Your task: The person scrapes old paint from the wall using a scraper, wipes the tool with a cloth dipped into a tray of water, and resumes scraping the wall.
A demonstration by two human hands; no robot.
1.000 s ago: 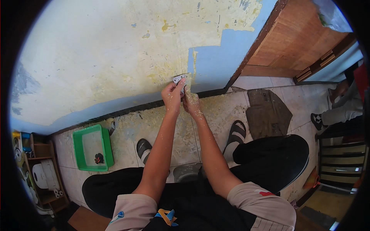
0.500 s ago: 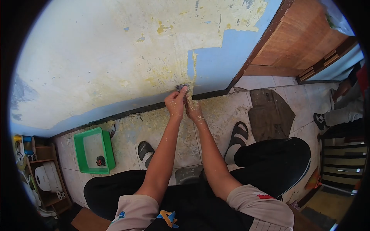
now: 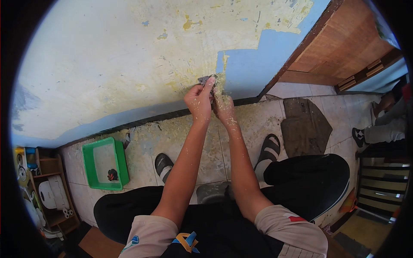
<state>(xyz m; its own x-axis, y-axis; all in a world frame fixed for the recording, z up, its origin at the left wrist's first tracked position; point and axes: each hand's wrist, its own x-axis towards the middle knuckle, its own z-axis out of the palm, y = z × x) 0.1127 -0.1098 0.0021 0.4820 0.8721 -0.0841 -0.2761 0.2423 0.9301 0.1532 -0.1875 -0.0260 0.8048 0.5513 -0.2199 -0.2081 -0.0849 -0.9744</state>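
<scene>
A small grey flat scraper rests against the lower part of the wall, where cream and yellow paint borders blue. My left hand pinches it, the thumb lying along its face. My right hand closes round its other side; its fingertips are partly hidden by the scraper and paint flakes. Pale yellow flakes cling to both hands and forearms. Below the hands, more flakes cover the tiled floor along the dark skirting.
A green tray with a small dark object stands at the left, near a wooden shelf. Brown cloth lies on the floor at the right, before a wooden door. Another person's legs and a slatted black rack are at far right.
Both hands and the scraper first moved down the wall, then back up and slightly right. The scraper's face is now tilted differently. The view has shifted a little.
</scene>
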